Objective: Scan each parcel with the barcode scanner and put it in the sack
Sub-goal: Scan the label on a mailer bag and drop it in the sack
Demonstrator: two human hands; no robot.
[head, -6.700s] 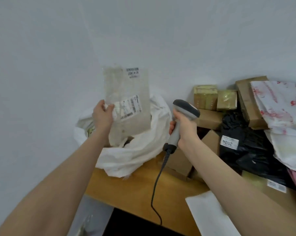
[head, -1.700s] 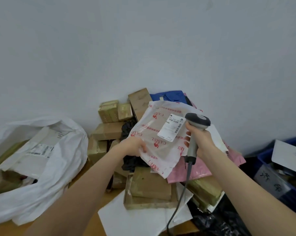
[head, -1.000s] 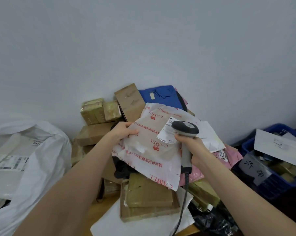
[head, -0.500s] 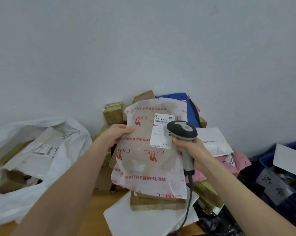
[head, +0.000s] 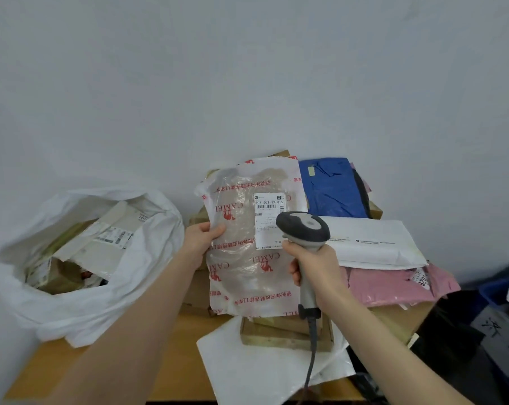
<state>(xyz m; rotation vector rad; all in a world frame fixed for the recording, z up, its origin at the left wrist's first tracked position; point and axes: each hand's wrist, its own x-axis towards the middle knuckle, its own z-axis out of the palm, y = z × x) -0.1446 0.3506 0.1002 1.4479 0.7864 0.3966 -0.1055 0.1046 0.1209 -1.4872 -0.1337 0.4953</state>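
A plain pale wall (head: 247,83) stood behind a wooden table (head: 174,361) heaped with post. At the table's left end sat a white sack (head: 101,302), its mouth gaping open, with several labelled packets (head: 107,241) already lying inside.

The parcel (head: 241,267), a clear plastic bag printed with red CAMEL lettering, was held upright in the air above the middle of the table, to the right of the sack. The left hand (head: 202,238) pinched its left edge, thumb on the front and the fingers hidden behind. A white shipping label (head: 266,211) faced the camera near the parcel's top.

The right hand (head: 311,267) had its fingers curled round the grey handle of the barcode scanner (head: 304,229), whose dark head sat just in front of the label's lower right corner and covered part of it. A grey cable (head: 311,355) hung from the handle's base down past the table edge.

Behind and to the right lay a pile: a blue bag (head: 329,191), a white mailer (head: 373,241), and a pink mailer (head: 393,285) under it. Below the parcel, a flat cardboard box (head: 282,334) rested on a white plastic bag (head: 262,372). A blue crate (head: 493,290) showed at the far right.
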